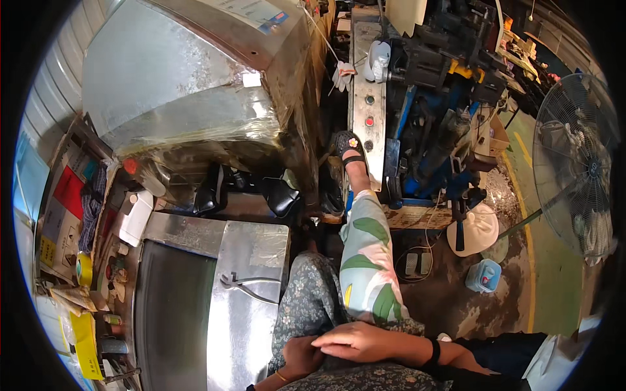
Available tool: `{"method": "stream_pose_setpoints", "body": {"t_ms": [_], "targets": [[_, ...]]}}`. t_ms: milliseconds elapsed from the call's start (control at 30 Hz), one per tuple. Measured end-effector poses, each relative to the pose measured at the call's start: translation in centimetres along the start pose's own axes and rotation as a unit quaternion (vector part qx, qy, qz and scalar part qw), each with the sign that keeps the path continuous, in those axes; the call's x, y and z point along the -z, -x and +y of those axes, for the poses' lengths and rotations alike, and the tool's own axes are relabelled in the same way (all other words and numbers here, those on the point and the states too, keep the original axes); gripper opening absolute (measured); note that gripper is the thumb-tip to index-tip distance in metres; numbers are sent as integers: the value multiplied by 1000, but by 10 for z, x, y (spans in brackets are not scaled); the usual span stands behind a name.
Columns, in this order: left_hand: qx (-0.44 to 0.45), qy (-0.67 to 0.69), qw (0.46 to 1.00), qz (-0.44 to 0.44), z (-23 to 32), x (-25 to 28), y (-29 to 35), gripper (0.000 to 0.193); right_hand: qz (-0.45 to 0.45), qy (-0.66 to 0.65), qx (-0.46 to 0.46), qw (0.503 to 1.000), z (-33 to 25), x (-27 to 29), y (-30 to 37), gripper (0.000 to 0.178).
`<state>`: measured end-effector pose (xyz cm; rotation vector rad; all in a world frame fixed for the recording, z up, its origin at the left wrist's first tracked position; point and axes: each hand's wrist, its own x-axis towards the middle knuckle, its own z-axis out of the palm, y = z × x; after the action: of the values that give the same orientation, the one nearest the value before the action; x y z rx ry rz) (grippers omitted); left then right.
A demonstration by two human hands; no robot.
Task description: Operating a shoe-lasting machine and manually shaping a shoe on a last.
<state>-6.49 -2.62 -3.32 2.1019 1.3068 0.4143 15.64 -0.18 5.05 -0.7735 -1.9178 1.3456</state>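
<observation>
Both my hands rest in my lap on dark floral fabric. My right hand [355,342] lies with its fingers stretched out, their tips touching my left hand, and I see nothing in it. My left hand [300,358] is closed, its fingers curled and partly tucked beneath the right one. Left of my knee, a pair of pliers [254,289] with long curved handles lies on a shiny metal plate [238,339], apart from both hands. One leg in leaf-print fabric [368,260] stretches forward, its sandal [349,146] on a control panel [367,107] with several buttons.
A plastic-wrapped metal housing [182,78] fills the upper left. Beside the plate runs a dark belt [173,313]. Ahead on the right stand blue and black machine parts [430,124], a large fan [577,166], a foot pedal [418,263] and a light blue tub [483,275].
</observation>
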Motion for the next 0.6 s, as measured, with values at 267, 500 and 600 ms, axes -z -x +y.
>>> {"method": "stream_pose_setpoints", "body": {"t_ms": [267,500,600], "targets": [[-36,51,997,34,3,8,-5,15,-19,-43,26,999,18,-11,-12,27],[57,26,998,1,-3,1,15,19,294,224,-68,927,-13,77,30,14],[-13,14,998,51,-4,-3,18,27,614,290,-172,713,18,157,80,18]]}}
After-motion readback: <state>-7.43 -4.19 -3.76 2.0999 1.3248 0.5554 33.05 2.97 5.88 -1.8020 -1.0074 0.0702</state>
